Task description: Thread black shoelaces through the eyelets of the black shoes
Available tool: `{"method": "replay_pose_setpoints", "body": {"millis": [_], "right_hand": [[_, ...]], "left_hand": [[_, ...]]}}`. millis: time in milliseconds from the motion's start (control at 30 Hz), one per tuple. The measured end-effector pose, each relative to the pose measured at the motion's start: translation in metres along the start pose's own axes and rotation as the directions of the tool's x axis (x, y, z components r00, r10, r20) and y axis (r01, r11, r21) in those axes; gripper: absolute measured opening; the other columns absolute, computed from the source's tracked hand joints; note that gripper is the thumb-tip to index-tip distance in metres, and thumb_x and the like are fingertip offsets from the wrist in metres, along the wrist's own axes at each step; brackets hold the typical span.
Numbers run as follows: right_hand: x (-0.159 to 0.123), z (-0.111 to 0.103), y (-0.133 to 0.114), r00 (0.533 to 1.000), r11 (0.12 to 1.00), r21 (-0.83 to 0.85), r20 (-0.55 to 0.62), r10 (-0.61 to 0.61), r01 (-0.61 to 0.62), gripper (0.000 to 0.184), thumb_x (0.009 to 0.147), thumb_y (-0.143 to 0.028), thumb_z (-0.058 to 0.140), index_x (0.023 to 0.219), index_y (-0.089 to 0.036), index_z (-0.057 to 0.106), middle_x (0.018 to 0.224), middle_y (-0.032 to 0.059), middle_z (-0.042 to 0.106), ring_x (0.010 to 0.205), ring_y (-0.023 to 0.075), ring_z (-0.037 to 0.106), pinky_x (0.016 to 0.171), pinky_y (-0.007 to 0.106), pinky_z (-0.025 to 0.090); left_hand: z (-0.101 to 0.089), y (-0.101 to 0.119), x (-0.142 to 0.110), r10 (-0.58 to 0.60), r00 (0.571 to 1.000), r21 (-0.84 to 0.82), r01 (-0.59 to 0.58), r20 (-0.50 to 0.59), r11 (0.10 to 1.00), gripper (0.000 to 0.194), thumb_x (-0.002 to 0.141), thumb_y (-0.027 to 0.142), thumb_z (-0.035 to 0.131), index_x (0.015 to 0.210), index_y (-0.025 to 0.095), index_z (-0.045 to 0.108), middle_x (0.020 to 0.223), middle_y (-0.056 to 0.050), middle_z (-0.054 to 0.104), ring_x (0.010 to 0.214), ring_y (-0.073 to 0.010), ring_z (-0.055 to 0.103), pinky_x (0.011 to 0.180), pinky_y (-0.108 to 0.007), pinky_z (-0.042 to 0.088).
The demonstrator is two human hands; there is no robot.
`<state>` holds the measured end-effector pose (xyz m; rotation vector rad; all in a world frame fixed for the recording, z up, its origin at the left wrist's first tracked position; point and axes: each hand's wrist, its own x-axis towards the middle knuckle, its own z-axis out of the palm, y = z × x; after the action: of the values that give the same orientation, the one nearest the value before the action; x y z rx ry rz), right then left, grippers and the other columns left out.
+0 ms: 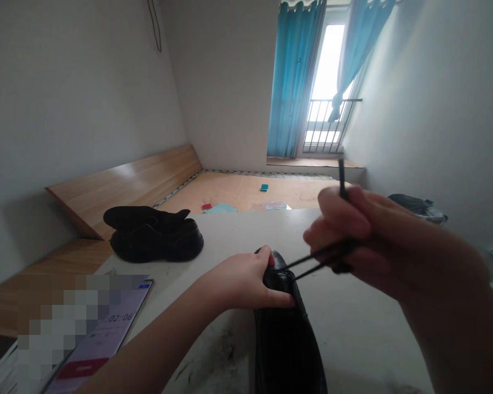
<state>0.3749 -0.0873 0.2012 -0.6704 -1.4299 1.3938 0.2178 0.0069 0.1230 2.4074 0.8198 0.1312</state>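
A black leather shoe [285, 334] lies on the white tabletop [225, 235], its front end toward me and cut off by the lower frame edge. My left hand [242, 279] grips the shoe's top near the lacing. My right hand [353, 235] is raised to the right of it, pinching a black shoelace [318, 260]. The lace runs in two strands from the shoe into that hand, and one tip stands up above my fingers. A pair of black shoes [154, 235] rests on the table to the left, one on top of the other.
A phone [102, 339] showing a timer lies at the table's near left, partly blurred out. Behind the table is a wooden bed platform [119, 191], with papers [219, 208] and a small teal item [264, 187] on it. A dark bag [419, 207] sits at right.
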Motion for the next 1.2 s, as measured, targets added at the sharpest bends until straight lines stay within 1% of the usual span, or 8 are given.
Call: {"method": "replay_pose_setpoints", "body": {"millis": [100, 200, 367, 533, 700, 1000, 1100, 1200], "right_hand": [[0.014, -0.022, -0.001, 0.954, 0.992, 0.115, -0.3, -0.007, 0.043, 0.02, 0.085, -0.032, 0.06, 0.067, -0.024, 0.058, 0.046, -0.0067, 0.025, 0.045, 0.0109, 0.019, 0.043, 0.024, 0.024], [0.023, -0.035, 0.001, 0.902, 0.974, 0.223, -0.427, 0.067, 0.033, 0.02, 0.088, -0.025, 0.054, 0.068, -0.022, 0.056, 0.048, -0.0066, 0.024, 0.044, 0.0098, 0.023, 0.041, 0.021, 0.025], [0.025, -0.028, 0.006, 0.906, 0.962, 0.273, -0.414, 0.09, 0.029, 0.025, 0.092, -0.026, 0.045, 0.072, -0.02, 0.056, 0.048, -0.007, 0.029, 0.042, 0.0073, 0.028, 0.04, 0.017, 0.029], [0.025, -0.03, 0.011, 0.9, 0.994, -0.092, -0.436, 0.008, -0.054, 0.026, 0.092, -0.034, 0.044, 0.076, -0.019, 0.059, 0.049, -0.0033, 0.047, 0.043, 0.0086, 0.04, 0.043, 0.02, 0.034], [0.03, -0.058, 0.014, 0.741, 0.782, -0.615, -0.571, -0.354, -0.1, 0.022, 0.085, -0.021, 0.05, 0.067, -0.016, 0.062, 0.059, -0.0002, 0.056, 0.043, 0.0049, 0.038, 0.041, 0.019, 0.028], [0.019, -0.098, 0.001, 0.638, 0.611, -0.764, -0.578, -0.508, -0.206, 0.018, 0.086, -0.028, 0.053, 0.081, -0.019, 0.069, 0.051, -0.0038, 0.043, 0.047, 0.0091, 0.037, 0.045, 0.023, 0.028], [0.014, -0.102, -0.002, 0.661, 0.449, -0.823, -0.556, -0.505, -0.349, 0.02, 0.088, -0.029, 0.05, 0.091, -0.019, 0.068, 0.054, -0.0028, 0.049, 0.047, 0.01, 0.04, 0.045, 0.024, 0.029], [0.009, -0.095, 0.005, 0.808, 0.273, -0.876, -0.475, -0.349, -0.397, 0.024, 0.09, -0.03, 0.044, 0.087, -0.019, 0.065, 0.06, -0.0013, 0.056, 0.046, 0.0101, 0.042, 0.046, 0.024, 0.031]], "left_hand": [[-0.017, 0.005, -0.004, -0.006, 0.996, 0.032, 0.009, -0.088, 0.999, 0.05, 0.067, 0.068, 0.061, 0.084, 0.021, 0.058, 0.077, -0.002, 0.064, 0.068, -0.0209, 0.057, 0.058, -0.028, 0.038], [-0.031, 0.013, -0.011, 0.038, 0.978, -0.001, -0.039, -0.204, 0.999, 0.042, 0.081, 0.06, 0.051, 0.07, 0.02, 0.059, 0.068, 0.0, 0.061, 0.063, -0.017, 0.054, 0.054, -0.027, 0.035], [-0.027, 0.026, -0.018, 0.177, 0.974, -0.28, -0.211, -0.143, 0.937, 0.03, 0.087, 0.037, 0.054, 0.113, 0.025, 0.061, 0.101, -0.002, 0.067, 0.09, -0.0187, 0.06, 0.076, -0.03, 0.044], [-0.024, 0.031, -0.017, 0.242, 0.968, -0.605, -0.235, -0.073, 0.761, 0.015, 0.09, 0.033, 0.052, 0.091, 0.021, 0.061, 0.086, 0.001, 0.062, 0.084, -0.0136, 0.057, 0.076, -0.026, 0.043], [-0.039, 0.022, -0.014, 0.124, 0.945, -0.703, -0.308, -0.301, 0.641, 0.037, 0.095, 0.04, 0.04, 0.067, 0.017, 0.049, 0.062, 0.005, 0.043, 0.062, -0.01, 0.047, 0.074, -0.027, 0.043], [-0.058, 0.008, -0.013, 0.051, 0.919, -0.839, -0.377, -0.39, 0.393, 0.032, 0.096, 0.033, 0.04, 0.069, 0.018, 0.047, 0.055, 0.007, 0.027, 0.047, -0.0074, 0.03, 0.054, -0.021, 0.047], [-0.073, 0.001, -0.018, -0.022, 0.916, -0.859, -0.367, -0.4, 0.357, 0.035, 0.097, 0.033, 0.037, 0.067, 0.018, 0.045, 0.054, 0.007, 0.024, 0.043, -0.0069, 0.027, 0.045, -0.017, 0.042], [-0.086, -0.008, -0.024, -0.057, 0.91, -0.856, -0.363, -0.411, 0.368, 0.037, 0.099, 0.032, 0.031, 0.068, 0.019, 0.044, 0.052, 0.008, 0.02, 0.041, -0.0065, 0.022, 0.041, -0.014, 0.038]]}}
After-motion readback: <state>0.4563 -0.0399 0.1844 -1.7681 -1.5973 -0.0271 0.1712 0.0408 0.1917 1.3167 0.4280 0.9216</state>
